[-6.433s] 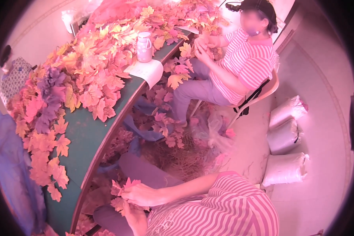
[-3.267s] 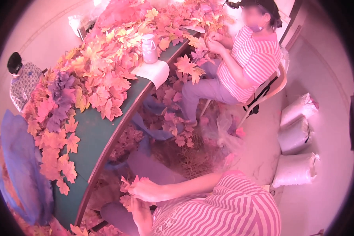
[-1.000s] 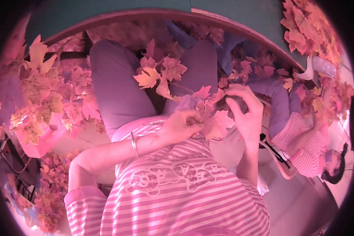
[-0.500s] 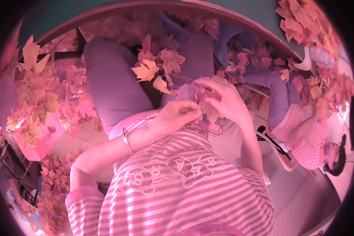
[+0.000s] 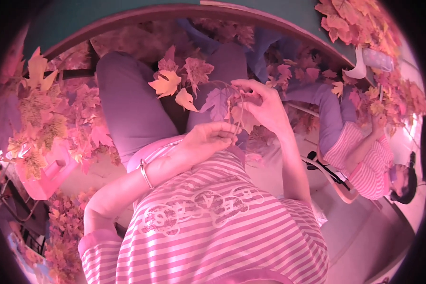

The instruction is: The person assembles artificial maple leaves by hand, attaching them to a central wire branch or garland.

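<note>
Watching through the head camera, pink cast over everything. Spray of artificial leaves (image 5: 217,103) hangs above the wearer's lap, between the knees and the striped shirt (image 5: 194,232); I count a purple, a yellow and pinkish leaves on it, joined by a thin curved stem (image 5: 242,111). Left hand (image 5: 208,138), metal bangle (image 5: 146,174) at the wrist, has thumb and fingers pinched together on the lower stem. Right hand (image 5: 262,106) arches over the stem's upper bend, thumb and forefinger parted around it; whether it grips there I cannot tell. Counter (image 5: 128,14), green with a dark rim, curves across the top of my view. More leaves (image 5: 357,21) lie on it at upper right, near a white sheet (image 5: 359,67) and a pale bottle (image 5: 378,60). Big leaf heap (image 5: 47,109) at the wearer's left, above a pink plastic container (image 5: 42,182). Far right, a co-worker (image 5: 359,156) in stripes sits on a chair (image 5: 340,190).
</note>
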`<action>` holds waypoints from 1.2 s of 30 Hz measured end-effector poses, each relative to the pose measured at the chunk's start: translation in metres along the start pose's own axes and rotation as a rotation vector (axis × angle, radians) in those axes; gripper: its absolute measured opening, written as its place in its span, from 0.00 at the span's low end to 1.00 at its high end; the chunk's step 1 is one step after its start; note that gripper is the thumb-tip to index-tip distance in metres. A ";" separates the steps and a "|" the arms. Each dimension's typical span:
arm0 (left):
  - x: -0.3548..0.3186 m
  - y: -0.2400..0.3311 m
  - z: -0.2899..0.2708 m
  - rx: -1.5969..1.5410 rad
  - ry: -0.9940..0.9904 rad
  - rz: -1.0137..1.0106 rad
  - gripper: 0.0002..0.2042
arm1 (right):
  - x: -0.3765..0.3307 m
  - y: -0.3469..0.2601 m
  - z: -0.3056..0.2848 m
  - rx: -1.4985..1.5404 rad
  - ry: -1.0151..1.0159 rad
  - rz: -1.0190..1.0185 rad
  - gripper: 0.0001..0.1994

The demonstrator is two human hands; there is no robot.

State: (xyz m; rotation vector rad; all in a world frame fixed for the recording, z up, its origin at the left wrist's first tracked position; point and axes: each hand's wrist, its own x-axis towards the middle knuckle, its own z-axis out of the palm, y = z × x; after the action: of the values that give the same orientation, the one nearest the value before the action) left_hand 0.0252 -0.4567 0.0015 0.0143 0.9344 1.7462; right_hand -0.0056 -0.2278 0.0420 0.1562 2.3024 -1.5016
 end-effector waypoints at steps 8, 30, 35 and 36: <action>-0.004 0.003 -0.002 -0.038 0.016 -0.067 0.15 | 0.002 -0.003 0.002 0.028 0.051 0.009 0.26; -0.006 0.035 0.001 -0.258 0.174 0.132 0.10 | 0.005 -0.024 -0.014 -0.499 0.057 -0.310 0.24; -0.011 0.054 -0.009 -0.334 0.333 0.242 0.09 | 0.018 -0.124 -0.094 -0.416 0.444 -0.568 0.15; -0.012 0.059 -0.011 -0.331 0.333 0.257 0.09 | 0.033 -0.133 -0.111 -0.466 0.569 -0.610 0.13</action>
State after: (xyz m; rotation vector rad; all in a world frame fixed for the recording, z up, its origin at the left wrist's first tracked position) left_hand -0.0224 -0.4783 0.0342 -0.3973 0.8957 2.1694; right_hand -0.1043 -0.1875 0.1829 -0.3182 3.3142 -1.2016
